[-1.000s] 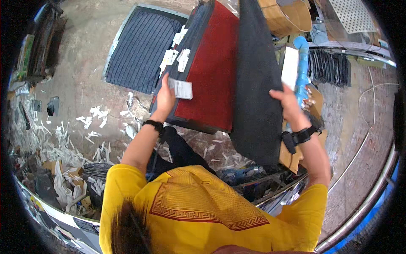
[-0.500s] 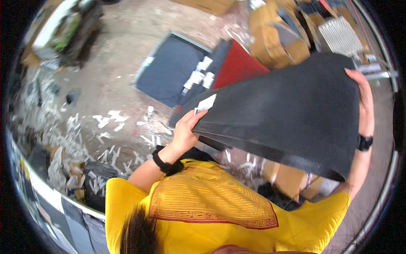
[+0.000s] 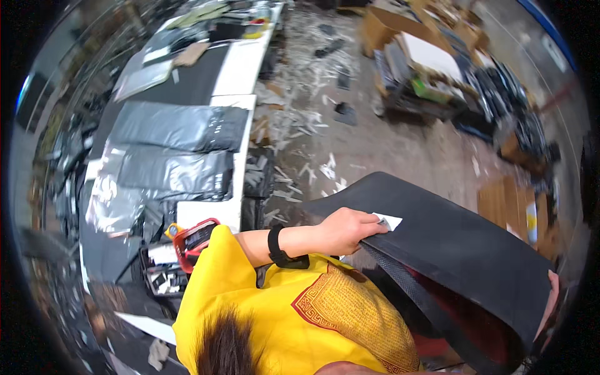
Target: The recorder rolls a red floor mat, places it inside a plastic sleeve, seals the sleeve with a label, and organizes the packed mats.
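A large, bendy black mat point(image 3: 450, 237) hangs across the lower right, bowed, with a fold gaping toward me; a dark red surface shows inside it. My left hand point(image 3: 347, 230) is closed on its near left edge, and a small white paper slip point(image 3: 389, 220) lies at the fingertips on the mat. At the far right edge of the mat my right hand point(image 3: 552, 289) grips the side; only part of it shows, the rest being hidden behind the mat.
Left of me stands a white-edged table point(image 3: 240, 69) bearing grey plastic-wrapped packages point(image 3: 175, 172). A red-handled tape dispenser point(image 3: 194, 240) sits near a box of white slips point(image 3: 164, 265). A loaded cart point(image 3: 425, 69) and cardboard boxes point(image 3: 509, 203) stand ahead and right. Paper scraps litter the floor.
My view has swung left, bringing the table with packages into sight. The black mat, still in both hands, now sits lower right, and its fold gapes wider.
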`<state>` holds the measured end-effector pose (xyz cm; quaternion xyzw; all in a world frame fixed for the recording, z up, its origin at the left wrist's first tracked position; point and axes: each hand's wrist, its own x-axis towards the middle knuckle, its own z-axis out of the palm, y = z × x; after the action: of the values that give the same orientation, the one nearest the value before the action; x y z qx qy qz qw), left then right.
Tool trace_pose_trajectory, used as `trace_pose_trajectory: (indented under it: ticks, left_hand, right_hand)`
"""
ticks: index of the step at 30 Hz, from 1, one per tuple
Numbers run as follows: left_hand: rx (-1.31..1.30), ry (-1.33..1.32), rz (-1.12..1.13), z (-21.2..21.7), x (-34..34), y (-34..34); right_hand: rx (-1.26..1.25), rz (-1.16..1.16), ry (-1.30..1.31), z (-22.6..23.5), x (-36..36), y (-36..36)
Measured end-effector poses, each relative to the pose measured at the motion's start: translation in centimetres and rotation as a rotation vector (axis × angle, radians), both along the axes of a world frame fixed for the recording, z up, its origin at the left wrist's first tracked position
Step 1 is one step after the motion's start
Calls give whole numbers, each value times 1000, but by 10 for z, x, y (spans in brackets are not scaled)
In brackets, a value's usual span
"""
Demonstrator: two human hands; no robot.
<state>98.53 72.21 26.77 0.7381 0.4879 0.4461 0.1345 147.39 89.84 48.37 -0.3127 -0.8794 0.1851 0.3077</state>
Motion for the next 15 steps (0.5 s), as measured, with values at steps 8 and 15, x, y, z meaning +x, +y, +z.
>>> trace_pose_trajectory:
  ticks: [8, 15]
  left_hand:
    - [-61, -308, 521, -31, -103, -83]
    - [38, -1282, 838, -48, -153, -113]
  right_hand:
    - [-301, 282, 79, 26, -353, 45]
    - [147, 1292, -23, 90, -699, 49]
